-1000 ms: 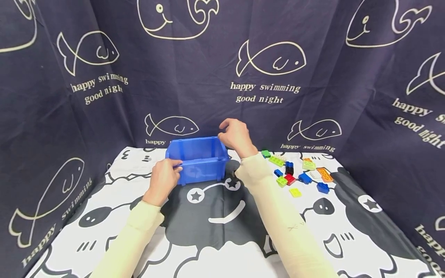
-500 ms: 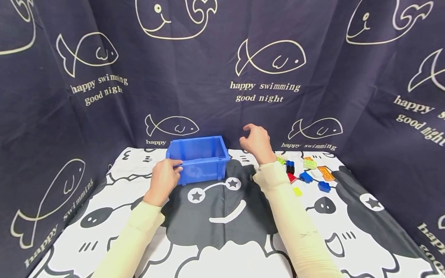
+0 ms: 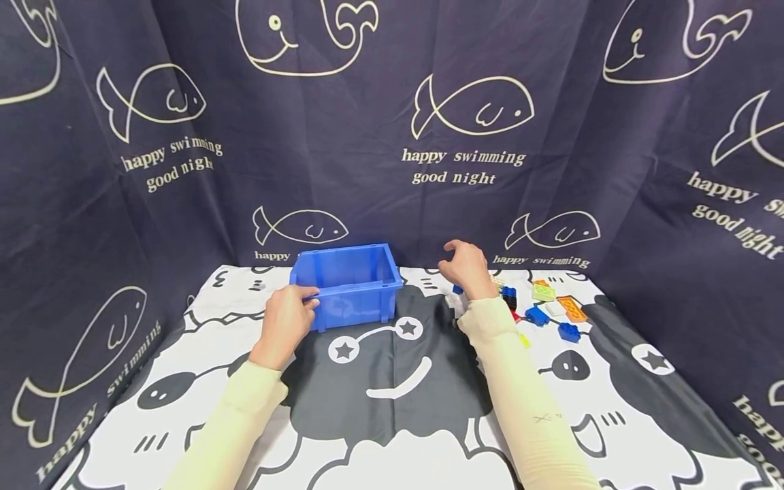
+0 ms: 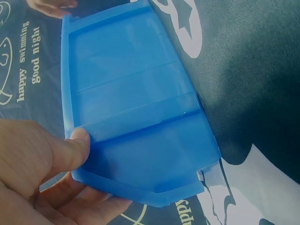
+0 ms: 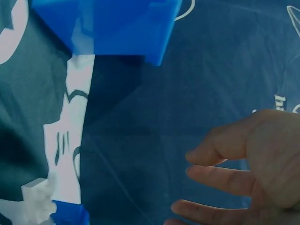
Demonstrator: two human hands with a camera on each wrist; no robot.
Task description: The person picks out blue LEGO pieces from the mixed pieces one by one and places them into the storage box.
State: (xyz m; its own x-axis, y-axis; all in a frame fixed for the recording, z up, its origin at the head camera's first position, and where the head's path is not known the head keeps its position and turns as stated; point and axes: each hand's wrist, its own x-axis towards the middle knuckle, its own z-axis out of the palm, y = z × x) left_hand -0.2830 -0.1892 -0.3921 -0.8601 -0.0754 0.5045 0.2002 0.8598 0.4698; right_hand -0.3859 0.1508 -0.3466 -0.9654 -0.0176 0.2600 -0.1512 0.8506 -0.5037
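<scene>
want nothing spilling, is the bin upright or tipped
Upright: the head view shows the bin standing on the cloth, mouth facing up, gripped by the left hand.

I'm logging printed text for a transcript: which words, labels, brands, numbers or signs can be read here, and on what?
"happy swimming": dark curtain, repeated.
"good night": same curtain, beneath several of those.
Right sleeve: marks too small to read.
Bricks: any lettering too small to tell.
Blue bin: none readable.
</scene>
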